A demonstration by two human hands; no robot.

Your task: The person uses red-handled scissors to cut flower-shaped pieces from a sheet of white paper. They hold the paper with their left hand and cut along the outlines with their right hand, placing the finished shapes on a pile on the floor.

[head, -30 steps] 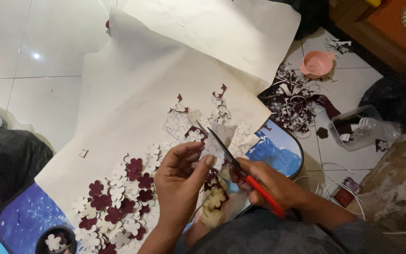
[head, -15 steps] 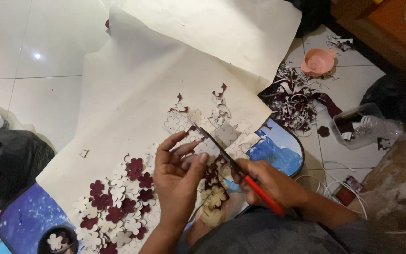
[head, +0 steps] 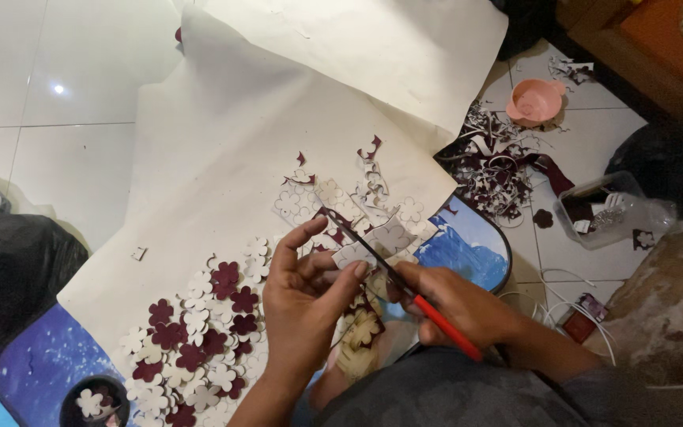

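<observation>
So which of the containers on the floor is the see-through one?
The clear plastic box at the right, holding dark scraps. The pink round bowl further up and the dark round cup of cut flowers at lower left are both opaque.

Home floor: white tiles [head: 49, 142], paper scraps [head: 499, 166]

Matt cream paper sheet [head: 223, 150], lightly creased, over a glossy blue printed worktop [head: 468, 245]; floor [head: 49, 87] is glossy white tile with a light glare; scissors [head: 393, 281] have dark metal blades and smooth red plastic handles; flower cutouts [head: 199, 332] look like matt foam or felt, cream and maroon; clear plastic tub [head: 610, 209]; pink plastic bowl [head: 535, 101], smooth; black plastic bag [head: 9, 277], shiny, wrinkled
</observation>
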